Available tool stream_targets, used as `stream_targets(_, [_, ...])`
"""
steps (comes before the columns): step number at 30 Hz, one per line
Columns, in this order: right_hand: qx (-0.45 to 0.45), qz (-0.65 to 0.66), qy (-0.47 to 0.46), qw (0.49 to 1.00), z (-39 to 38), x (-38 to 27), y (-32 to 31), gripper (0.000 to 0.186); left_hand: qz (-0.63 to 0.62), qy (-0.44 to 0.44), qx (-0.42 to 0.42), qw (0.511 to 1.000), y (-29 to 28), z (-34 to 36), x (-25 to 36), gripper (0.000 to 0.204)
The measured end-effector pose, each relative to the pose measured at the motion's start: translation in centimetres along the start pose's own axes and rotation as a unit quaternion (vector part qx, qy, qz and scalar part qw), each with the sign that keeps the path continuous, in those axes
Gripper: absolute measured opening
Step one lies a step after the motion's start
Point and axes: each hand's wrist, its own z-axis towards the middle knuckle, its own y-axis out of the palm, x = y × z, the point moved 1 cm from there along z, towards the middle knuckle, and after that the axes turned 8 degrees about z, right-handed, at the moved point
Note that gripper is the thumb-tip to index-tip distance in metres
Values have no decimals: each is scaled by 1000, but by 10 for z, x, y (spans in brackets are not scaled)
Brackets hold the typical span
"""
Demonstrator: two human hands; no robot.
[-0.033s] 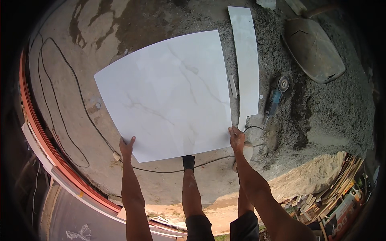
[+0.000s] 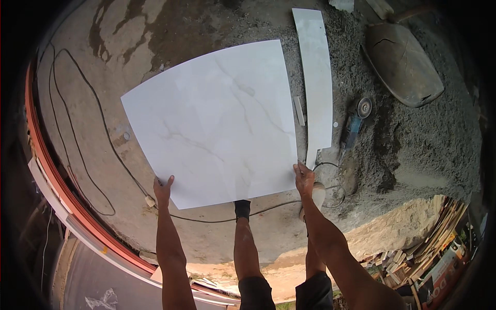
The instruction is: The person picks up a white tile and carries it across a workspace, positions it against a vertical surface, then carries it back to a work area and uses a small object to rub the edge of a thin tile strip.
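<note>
A large white tile with grey marble veins spreads out in front of me, its near edge over one of my feet. My left hand grips its left edge close to the near corner, thumb on top and the other fingers hidden underneath. On the opposite edge, near the right corner, my right hand holds the same tile, the fingers partly out of sight. Just beyond its right edge lie a long white tile strip, notched at the near end, and a small narrow offcut.
A blue angle grinder rests on the grey rubble at the right. Behind it lies a cracked, shallow pan. A black cable loops across the concrete and passes under my arms. Wood scraps are piled at lower right.
</note>
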Motion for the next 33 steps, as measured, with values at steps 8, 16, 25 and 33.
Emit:
stream_targets(8, [-9,-2,23,1000,0,-5,6,31,61,17,51,997,-8,14,-26,78])
stream_targets(16, [13,17,-1,1000,-26,17,10,32,52,-7,12,999,-11,13,-35,85])
stream_targets(25, [85,56,-7,995,-17,22,9,18,5,-6,-11,1000,-3,12,-17,64])
stream_targets(33, [41,5,-36,999,-1,-14,11,12,-2,-61,-43,997,-18,15,-24,45])
